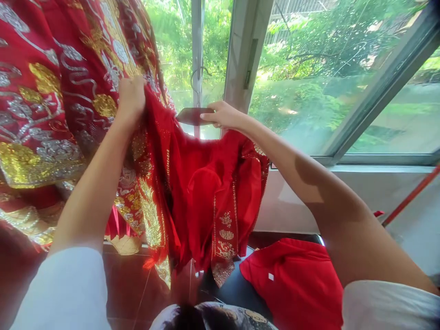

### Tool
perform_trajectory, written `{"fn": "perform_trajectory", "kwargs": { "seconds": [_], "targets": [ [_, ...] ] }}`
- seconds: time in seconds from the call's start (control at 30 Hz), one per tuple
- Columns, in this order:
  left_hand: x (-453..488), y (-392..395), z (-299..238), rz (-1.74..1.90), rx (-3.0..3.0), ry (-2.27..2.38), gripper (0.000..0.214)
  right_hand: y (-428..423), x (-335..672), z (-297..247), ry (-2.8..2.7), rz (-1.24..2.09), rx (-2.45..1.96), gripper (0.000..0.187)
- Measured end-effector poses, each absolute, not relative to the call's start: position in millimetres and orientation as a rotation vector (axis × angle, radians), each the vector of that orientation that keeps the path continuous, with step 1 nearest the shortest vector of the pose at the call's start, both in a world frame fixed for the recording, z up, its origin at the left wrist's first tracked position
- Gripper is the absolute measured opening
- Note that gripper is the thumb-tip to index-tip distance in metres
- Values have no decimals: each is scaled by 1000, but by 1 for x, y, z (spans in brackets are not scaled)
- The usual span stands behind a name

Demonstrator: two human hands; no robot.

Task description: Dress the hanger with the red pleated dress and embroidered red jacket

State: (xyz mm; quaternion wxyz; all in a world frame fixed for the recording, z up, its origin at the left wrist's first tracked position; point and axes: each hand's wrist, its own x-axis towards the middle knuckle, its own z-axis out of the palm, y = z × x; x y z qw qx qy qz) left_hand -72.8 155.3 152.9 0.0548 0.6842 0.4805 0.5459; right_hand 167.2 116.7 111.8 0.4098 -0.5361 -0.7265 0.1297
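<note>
My left hand (132, 97) is closed on the upper left edge of a red jacket (202, 192) with gold embroidery and beaded trim. The jacket hangs in front of me with its red inside showing. My right hand (225, 114) pinches the dark, flat arm of a clothes hanger (190, 116) between thumb and fingers. The hanger's metal hook points up against the window. Its left end meets the jacket near the collar; how far it reaches inside is hidden.
Red garments with gold and silver embroidery (72, 91) hang at the left. Another red garment (295, 275) lies on a black surface (230, 288) at lower right. Behind stand windows (309, 91) with a sill. A red pole (412, 195) leans at the right edge.
</note>
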Motion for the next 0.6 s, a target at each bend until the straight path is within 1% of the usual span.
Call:
{"fn": "perform_trajectory", "kwargs": {
  "seconds": [0.03,0.07,0.17,0.2,0.23,0.27,0.33,0.37,0.4,0.5,0.6],
  "targets": [
    [-68,152,153,1629,2164,1412,23,116,166,111,-1839,283,-1360,16],
    [-64,147,151,1520,2280,1395,25,116,165,111,-1848,231,-1376,15],
    [-53,128,140,779,2600,1493,35,118,165,112,-1883,33,-1428,16],
    [-49,123,137,633,2644,1544,39,117,167,112,-1898,-23,-1426,16],
    [-45,119,133,630,2682,1589,42,116,171,112,-1911,-66,-1407,16],
    [-41,118,130,747,2713,1621,45,112,176,111,-1915,-104,-1375,16],
    [-34,122,124,1132,2725,1634,48,97,187,102,-1838,-225,-1313,16],
    [-31,127,120,1260,2716,1609,50,86,192,93,-1741,-326,-1307,16],
    [-30,134,115,1305,2709,1578,51,73,198,81,-1617,-442,-1327,17],
    [-32,157,100,1166,2735,1507,57,33,210,32,-1319,-705,-1541,21],
    [-35,169,90,1108,2799,1532,63,8,222,-16,-1373,-766,-1741,20]
  ]
}}
